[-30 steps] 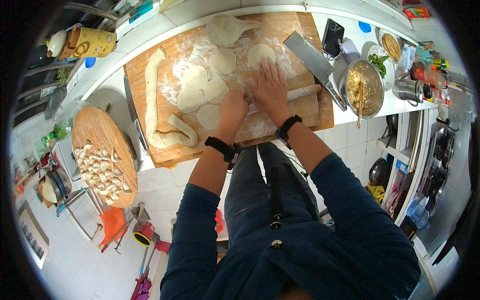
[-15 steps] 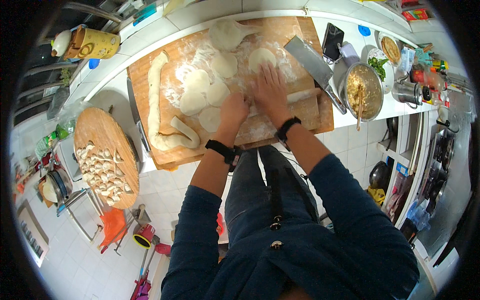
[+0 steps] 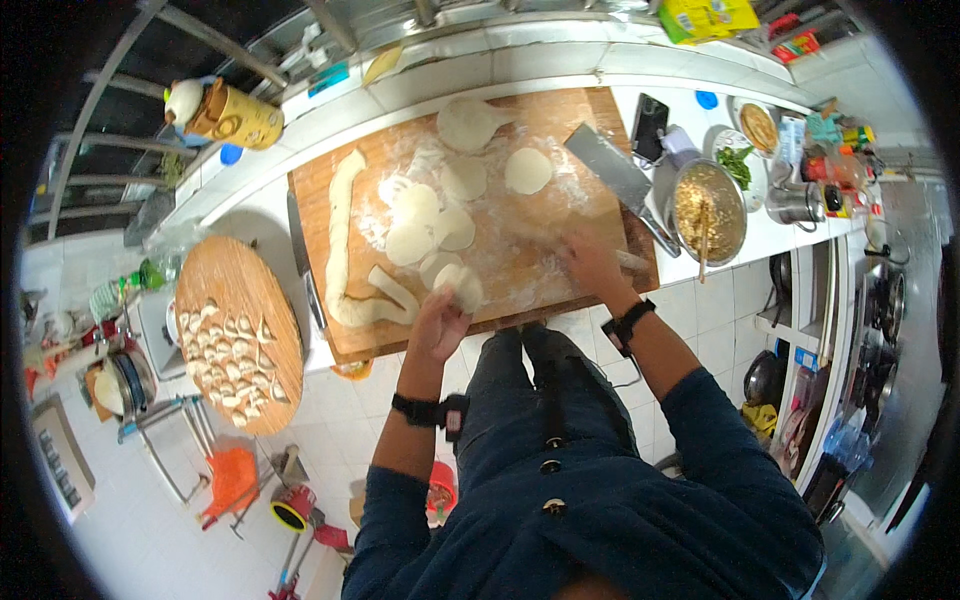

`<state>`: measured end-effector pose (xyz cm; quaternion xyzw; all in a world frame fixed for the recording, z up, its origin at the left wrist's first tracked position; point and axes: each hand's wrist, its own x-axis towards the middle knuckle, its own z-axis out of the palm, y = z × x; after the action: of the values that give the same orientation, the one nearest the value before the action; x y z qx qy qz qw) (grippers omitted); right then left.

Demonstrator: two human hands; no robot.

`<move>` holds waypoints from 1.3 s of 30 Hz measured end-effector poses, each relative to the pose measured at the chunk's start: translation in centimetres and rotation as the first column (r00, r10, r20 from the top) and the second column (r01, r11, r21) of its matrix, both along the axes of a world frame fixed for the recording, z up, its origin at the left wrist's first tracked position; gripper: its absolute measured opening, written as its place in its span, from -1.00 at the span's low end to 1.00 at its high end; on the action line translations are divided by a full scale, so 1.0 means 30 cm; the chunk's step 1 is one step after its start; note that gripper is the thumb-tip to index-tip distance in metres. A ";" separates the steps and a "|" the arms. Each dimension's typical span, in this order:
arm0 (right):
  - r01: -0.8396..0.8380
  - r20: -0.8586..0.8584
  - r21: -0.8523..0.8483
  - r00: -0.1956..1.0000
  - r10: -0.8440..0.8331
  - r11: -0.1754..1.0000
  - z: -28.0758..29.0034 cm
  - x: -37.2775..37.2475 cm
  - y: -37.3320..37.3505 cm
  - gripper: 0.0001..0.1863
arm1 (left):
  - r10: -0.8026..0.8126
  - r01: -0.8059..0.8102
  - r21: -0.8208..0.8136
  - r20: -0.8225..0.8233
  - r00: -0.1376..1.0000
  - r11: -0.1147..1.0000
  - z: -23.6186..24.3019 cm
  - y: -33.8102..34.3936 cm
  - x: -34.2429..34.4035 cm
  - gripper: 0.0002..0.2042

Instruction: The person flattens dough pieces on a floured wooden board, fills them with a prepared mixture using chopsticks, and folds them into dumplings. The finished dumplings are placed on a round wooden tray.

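My left hand (image 3: 440, 326) pinches a thin round dough wrapper (image 3: 461, 288) at the near edge of the floured wooden board (image 3: 520, 270). More flat dough rounds (image 3: 411, 243) lie just beyond it, some overlapping. My right hand (image 3: 590, 264) is low over the right part of the board, smeared by motion, its fingers unclear. Beside it the end of a rolling pin (image 3: 631, 261) shows; whether the hand touches it I cannot tell. One dough round (image 3: 528, 171) lies alone farther back. A long dough rope (image 3: 343, 235) curves along the left side.
A cleaver (image 3: 612, 170) lies across the board's right edge, near a bowl of filling (image 3: 708, 205) with chopsticks. Left of the board are a long knife (image 3: 302, 250) and a round board (image 3: 240, 280) bearing several small dumplings. A phone (image 3: 650, 128) lies at the back right.
My left hand has moved left and toward me and now holds a wrapper. My right hand has come off the far dough round, toward me and right. The view has shifted.
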<state>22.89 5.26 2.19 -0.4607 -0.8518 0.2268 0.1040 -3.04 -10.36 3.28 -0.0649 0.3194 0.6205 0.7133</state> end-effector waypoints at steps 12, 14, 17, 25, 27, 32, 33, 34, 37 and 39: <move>0.362 -0.160 0.214 0.929 -0.333 0.907 0.106 0.090 0.110 -0.68 | 0.123 -0.135 0.020 0.292 0.948 0.991 0.166 -0.024 0.023 -0.74; 0.359 -0.188 0.295 0.930 -0.315 0.885 0.181 0.222 0.045 -0.67 | 0.106 -0.117 0.050 0.190 0.976 0.992 0.195 0.000 0.039 -0.73; 0.500 -0.097 0.364 0.859 -0.502 0.786 0.282 0.493 -0.016 -0.59 | 0.080 -0.084 0.017 0.170 0.982 0.996 0.250 0.034 0.075 -0.71; 0.165 -0.090 0.187 0.984 -0.151 0.968 0.145 0.749 0.028 -0.77 | -0.048 0.044 0.064 0.067 0.997 0.997 0.329 0.152 0.318 -0.69; 0.203 -0.300 0.182 0.943 -0.142 0.962 0.113 0.784 0.084 -0.88 | -0.032 0.029 0.038 0.094 0.995 0.999 0.324 0.181 0.394 -0.69; 0.677 -0.569 -0.127 0.549 -0.612 0.725 0.108 0.929 0.257 -0.90 | -0.060 0.057 0.034 0.096 0.994 0.998 0.294 0.218 0.569 -0.71; 0.664 -0.597 -0.215 0.490 -0.634 0.716 0.103 0.942 0.282 -0.91 | -0.071 0.073 -0.069 0.027 0.997 0.995 0.288 0.230 0.601 -0.71; 0.601 -0.656 -0.220 0.492 -0.572 0.769 0.098 0.958 0.289 -0.91 | -0.073 0.073 0.002 0.045 0.996 0.997 0.283 0.242 0.631 -0.71; 0.467 -0.673 -0.341 0.485 -0.558 0.816 0.069 0.991 0.272 -0.92 | -0.057 0.056 0.080 0.015 0.998 0.995 0.278 0.278 0.709 -0.70; 0.382 -0.554 -0.418 0.611 -0.565 0.824 0.051 1.025 0.249 -0.93 | -0.049 0.048 -0.016 -0.065 0.997 0.999 0.283 0.291 0.743 -0.69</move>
<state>53.64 12.72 3.71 -0.5701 -0.5677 0.4461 0.3920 19.26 -1.64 11.77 -0.0418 0.3484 0.6025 0.7168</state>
